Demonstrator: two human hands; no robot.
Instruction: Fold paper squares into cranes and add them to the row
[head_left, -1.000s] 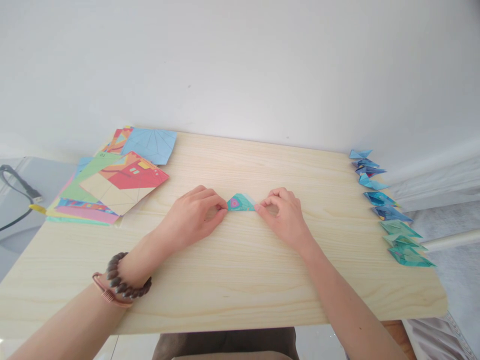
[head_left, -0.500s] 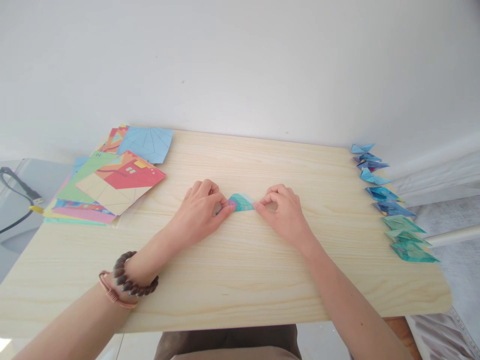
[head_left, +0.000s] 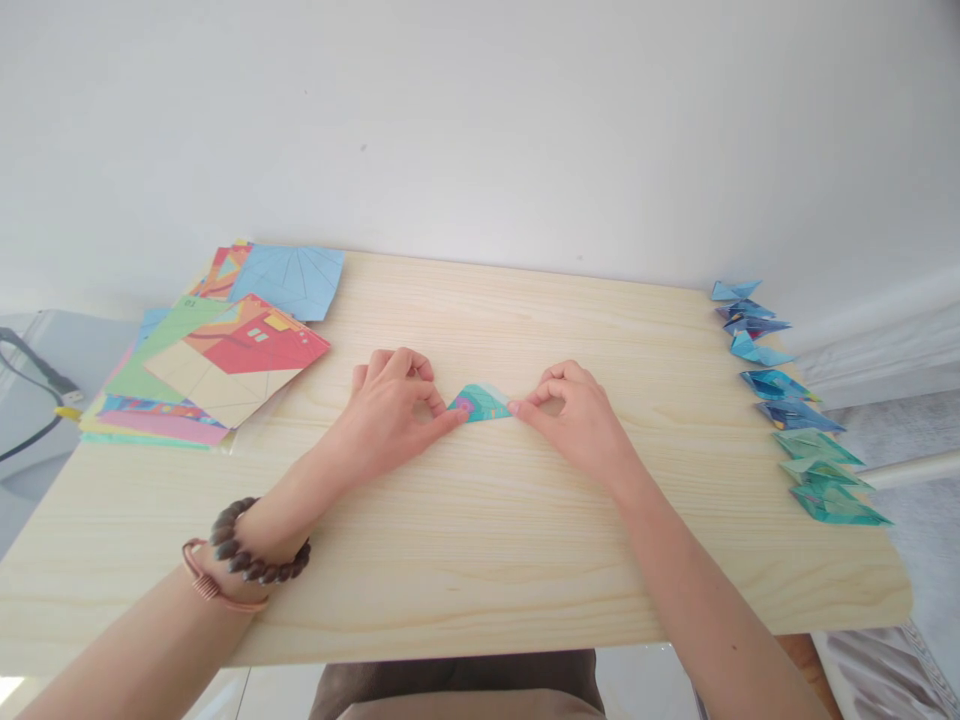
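Note:
A small folded piece of origami paper (head_left: 484,403), teal with a purple patch on its left, lies at the middle of the table between my two hands. My left hand (head_left: 401,405) touches its left corner with the thumb, the index finger curled just above and a little apart from the thumb tip. The right corner is pinched between thumb and fingers of my right hand (head_left: 570,410). Both ends of the paper are partly covered by my fingertips.
Origami sheets (head_left: 247,360) in several colours lie in a loose pile at the left. Several folded paper boats (head_left: 780,385), blue and green, stand in a column along the right edge of the wooden table (head_left: 480,560). A black cable (head_left: 37,365) is beyond the left edge.
My left thumb and index finger have parted slightly, showing more of the paper's left corner. My right hand keeps its pinch. The view has shifted a little.

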